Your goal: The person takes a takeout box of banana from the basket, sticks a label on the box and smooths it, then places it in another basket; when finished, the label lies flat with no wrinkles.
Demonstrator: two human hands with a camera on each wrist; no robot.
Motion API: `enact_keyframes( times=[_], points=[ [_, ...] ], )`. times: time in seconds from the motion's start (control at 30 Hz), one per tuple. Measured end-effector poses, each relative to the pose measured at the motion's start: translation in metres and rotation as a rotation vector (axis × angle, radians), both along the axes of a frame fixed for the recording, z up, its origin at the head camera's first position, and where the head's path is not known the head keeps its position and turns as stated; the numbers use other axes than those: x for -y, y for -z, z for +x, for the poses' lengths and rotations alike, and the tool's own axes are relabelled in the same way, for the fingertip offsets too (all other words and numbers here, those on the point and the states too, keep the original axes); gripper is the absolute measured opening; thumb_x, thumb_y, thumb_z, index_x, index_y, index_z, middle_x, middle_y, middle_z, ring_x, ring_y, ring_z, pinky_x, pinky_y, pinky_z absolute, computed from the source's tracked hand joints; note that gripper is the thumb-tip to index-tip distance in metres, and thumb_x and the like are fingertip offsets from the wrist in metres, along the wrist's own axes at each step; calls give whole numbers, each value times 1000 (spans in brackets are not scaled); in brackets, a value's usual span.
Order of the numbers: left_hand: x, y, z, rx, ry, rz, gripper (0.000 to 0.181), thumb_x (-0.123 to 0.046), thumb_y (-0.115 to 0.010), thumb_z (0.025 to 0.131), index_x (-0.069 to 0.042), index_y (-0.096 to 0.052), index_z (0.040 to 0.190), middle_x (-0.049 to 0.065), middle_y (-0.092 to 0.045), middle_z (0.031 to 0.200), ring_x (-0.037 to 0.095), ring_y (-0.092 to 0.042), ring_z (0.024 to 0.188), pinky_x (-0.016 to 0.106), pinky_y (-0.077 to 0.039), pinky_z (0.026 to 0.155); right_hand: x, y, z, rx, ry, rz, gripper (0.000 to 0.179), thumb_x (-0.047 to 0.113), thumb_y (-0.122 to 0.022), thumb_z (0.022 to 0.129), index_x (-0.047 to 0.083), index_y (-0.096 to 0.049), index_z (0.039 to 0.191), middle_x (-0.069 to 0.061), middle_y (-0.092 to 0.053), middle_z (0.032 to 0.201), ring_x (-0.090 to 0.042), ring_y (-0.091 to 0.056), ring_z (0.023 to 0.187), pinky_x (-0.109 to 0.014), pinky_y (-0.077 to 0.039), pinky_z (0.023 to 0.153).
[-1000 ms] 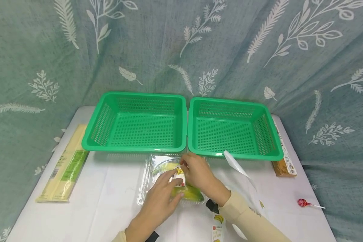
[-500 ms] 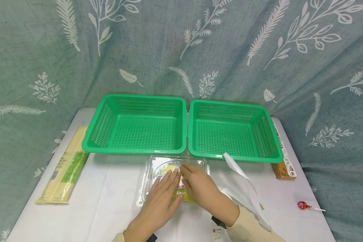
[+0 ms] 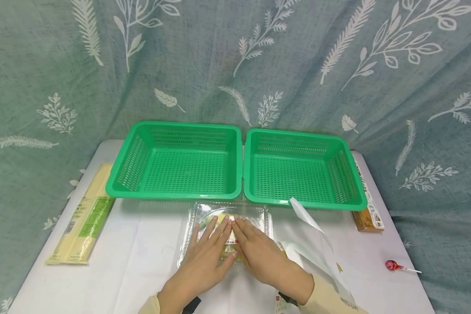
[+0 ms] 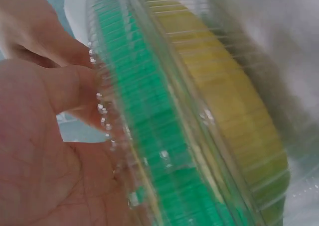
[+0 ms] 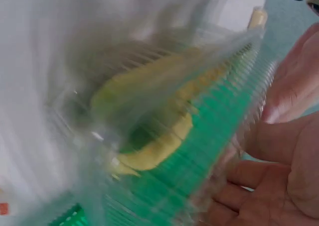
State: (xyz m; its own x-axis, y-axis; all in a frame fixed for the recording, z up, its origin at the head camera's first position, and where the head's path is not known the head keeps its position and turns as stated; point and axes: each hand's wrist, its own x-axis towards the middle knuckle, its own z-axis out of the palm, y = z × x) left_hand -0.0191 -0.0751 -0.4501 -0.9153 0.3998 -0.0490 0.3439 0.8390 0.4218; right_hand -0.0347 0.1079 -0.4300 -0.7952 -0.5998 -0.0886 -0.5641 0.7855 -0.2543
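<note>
A clear plastic clamshell box [image 3: 192, 235] lies on the white table in front of the baskets. Through its wall the left wrist view shows yellow-green fruit [image 4: 224, 91]; in the right wrist view the fruit [image 5: 154, 154] looks like bananas. Part of a white sticker [image 3: 231, 240] with a red mark shows on the lid between the hands. My left hand [image 3: 204, 257] lies with its fingers straight on the lid. Beside it my right hand [image 3: 262, 253] presses the lid with straight fingers. The fingertips of both hands nearly meet over the sticker, which they partly cover.
Two green baskets [image 3: 172, 195] stand side by side behind the box. A yellow packet [image 3: 82, 218] lies at left. A brown-and-white box [image 3: 368, 218] and a lollipop [image 3: 392, 265] are at right. A curling white strip [image 3: 310, 222] and a sticker strip [image 3: 280, 305] lie by the right arm.
One second ago the fingers handled the banana sticker on the lid, the right hand bent. Now both hands lie flat over it, and the right hand has drawn slightly toward the body with its fingers straightened.
</note>
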Motion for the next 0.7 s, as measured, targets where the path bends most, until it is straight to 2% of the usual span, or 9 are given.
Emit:
enact_keyframes(
  times=[0.1, 0.17, 0.27, 0.33, 0.53, 0.7],
  points=[
    [2, 0, 0, 16, 25, -12, 85, -56, -61, 94, -9, -31, 158, 5, -22, 168, 34, -15, 158, 69, -7, 123, -3, 3, 4, -13, -2, 14, 52, 27, -44, 108, -1, -40, 152, -16, -36, 161, -33, -36, 150, -46, -38, 120],
    [4, 1, 0, 17, 39, -27, 99, -59, -71, 85, -10, -28, 159, 4, -20, 169, 34, -14, 158, 69, -8, 123, -5, 6, 6, -9, -5, 10, 52, 28, -43, 108, 1, -40, 152, -14, -36, 162, -32, -35, 151, -46, -38, 121],
    [5, 3, -1, -10, 55, -49, 115, -57, -83, 71, -9, -27, 159, 5, -20, 169, 34, -15, 158, 69, -10, 123, -7, 10, 11, 6, -6, 1, 53, 32, -40, 109, 5, -38, 154, -10, -34, 163, -30, -32, 152, -47, -36, 122],
    [5, 5, -1, -33, 59, -73, 119, -55, -87, 67, -10, -28, 159, 5, -19, 170, 34, -17, 157, 68, -11, 123, -9, 12, 14, 11, -11, 1, 54, 35, -38, 109, 7, -36, 155, -8, -33, 164, -30, -31, 153, -47, -36, 122],
    [5, 12, 0, -82, 65, -113, 118, -54, -87, 66, -8, -30, 158, 6, -20, 169, 35, -19, 156, 69, -14, 123, -13, 17, 22, 1, -22, 13, 59, 45, -32, 109, 10, -36, 156, -4, -31, 165, -28, -30, 154, -49, -35, 122],
    [5, 15, 0, -117, 70, -154, 118, -57, -86, 66, -10, -30, 158, 6, -22, 169, 34, -22, 156, 67, -19, 123, -15, 19, 28, -19, -31, 8, 58, 44, -38, 108, 10, -39, 154, -3, -32, 164, -27, -32, 153, -49, -37, 121]
  ],
)
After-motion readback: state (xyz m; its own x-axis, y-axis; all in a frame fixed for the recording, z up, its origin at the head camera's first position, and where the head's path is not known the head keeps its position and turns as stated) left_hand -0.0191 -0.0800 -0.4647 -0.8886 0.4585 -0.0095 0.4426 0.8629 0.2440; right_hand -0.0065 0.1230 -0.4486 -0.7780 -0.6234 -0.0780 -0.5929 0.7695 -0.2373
